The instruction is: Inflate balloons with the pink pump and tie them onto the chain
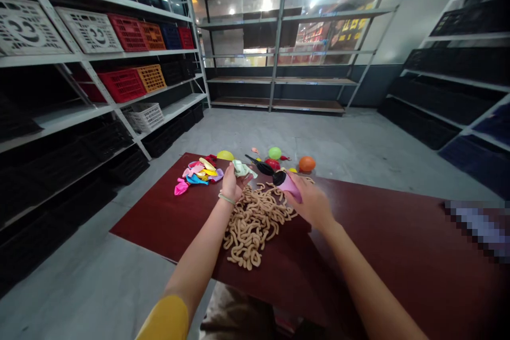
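My left hand (233,183) pinches a limp pale green balloon (243,169) between its fingers. My right hand (311,203) grips a pink tapered container (290,187) with a dark round end (279,177). A black funnel-like tool (261,168) lies between both hands. Below them spreads a heap of tan noodle-like strands (255,223). Several deflated balloons (197,172) lie in a pile left of my left hand. Beyond my hands sit inflated yellow (225,155), green (274,153), red (273,164) and orange (306,164) balloons. All of this rests on a dark red tabletop (378,234).
White metal shelves (99,56) with coloured plastic crates stand at left. Metal shelving (279,79) stands at the back, with black crates (446,95) at right. A grey floor (239,133) surrounds the table. A pixelated patch (478,226) covers the table's right end.
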Demonstrator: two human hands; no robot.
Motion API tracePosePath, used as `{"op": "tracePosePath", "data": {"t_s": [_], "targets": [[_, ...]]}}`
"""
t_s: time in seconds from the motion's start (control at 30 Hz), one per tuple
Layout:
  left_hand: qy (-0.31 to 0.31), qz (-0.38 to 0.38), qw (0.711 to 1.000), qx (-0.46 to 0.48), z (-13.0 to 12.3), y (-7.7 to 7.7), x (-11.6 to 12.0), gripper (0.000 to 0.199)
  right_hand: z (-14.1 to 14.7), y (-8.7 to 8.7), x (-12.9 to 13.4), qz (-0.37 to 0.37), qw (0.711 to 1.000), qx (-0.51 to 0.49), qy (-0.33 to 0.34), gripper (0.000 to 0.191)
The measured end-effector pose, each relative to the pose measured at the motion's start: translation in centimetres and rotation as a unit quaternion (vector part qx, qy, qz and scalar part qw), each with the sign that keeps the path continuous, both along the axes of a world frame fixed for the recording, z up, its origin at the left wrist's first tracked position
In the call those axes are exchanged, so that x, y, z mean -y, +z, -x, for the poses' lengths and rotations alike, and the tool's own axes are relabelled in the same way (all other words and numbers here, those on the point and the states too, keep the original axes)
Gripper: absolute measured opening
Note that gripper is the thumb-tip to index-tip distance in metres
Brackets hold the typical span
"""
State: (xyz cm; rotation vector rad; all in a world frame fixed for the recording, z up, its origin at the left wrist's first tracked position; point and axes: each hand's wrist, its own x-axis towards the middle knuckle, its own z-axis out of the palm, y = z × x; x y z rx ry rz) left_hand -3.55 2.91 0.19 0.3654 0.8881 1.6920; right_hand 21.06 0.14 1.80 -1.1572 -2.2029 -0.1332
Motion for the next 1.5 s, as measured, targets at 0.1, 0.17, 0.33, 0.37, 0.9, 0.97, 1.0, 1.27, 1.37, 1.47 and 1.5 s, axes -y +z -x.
{"op": "tracePosePath", "data": {"t_s": [0.1,0.17,0.33,0.37,0.9,0.97,1.0,1.27,1.37,1.47,1.5], "targets": [[-0.006,0.010,1.000,0.021,0.1,-0.3,0.5,0.032,-1.8,-0.9,0.7,0.000,0.999,0.035,-0.035,0.055],[-0.006,0.021,1.000,0.021,0.3,-0.6,0.7,0.036,-2.7,-1.9,1.1,-0.002,0.998,0.048,-0.051,0.053],[-0.001,-0.018,1.000,0.025,0.6,-0.6,1.0,0.043,-3.3,-3.2,1.5,-0.001,0.996,0.077,-0.036,0.052],[-0.004,-0.034,0.999,0.025,0.6,-0.4,1.1,0.042,-3.3,-3.2,1.6,-0.001,0.996,0.081,-0.032,0.052],[0.056,-0.090,0.990,0.092,-1.5,1.5,2.1,0.027,-2.5,-2.5,2.7,-0.054,0.996,0.074,0.005,0.050],[0.070,-0.089,0.991,0.074,-1.5,1.6,2.1,0.026,-2.3,-2.4,2.8,-0.054,0.996,0.071,0.013,0.050],[0.073,-0.088,0.991,0.066,-1.5,1.6,2.1,0.026,-2.2,-2.4,2.9,-0.052,0.996,0.070,0.014,0.049],[0.102,-0.065,0.991,0.050,-1.5,1.3,2.0,0.041,-2.3,-2.5,2.9,-0.065,0.996,0.066,-0.003,0.051],[0.139,-0.063,0.987,0.054,-1.4,1.1,1.8,0.044,-2.4,-2.5,2.8,-0.072,0.995,0.064,-0.009,0.051],[0.160,-0.073,0.984,0.041,-1.4,0.9,1.7,0.047,-2.3,-2.5,2.9,-0.068,0.995,0.070,-0.016,0.050],[0.165,-0.075,0.983,0.034,-1.5,0.9,1.7,0.048,-2.2,-2.5,2.9,-0.066,0.995,0.073,-0.018,0.050]]}}
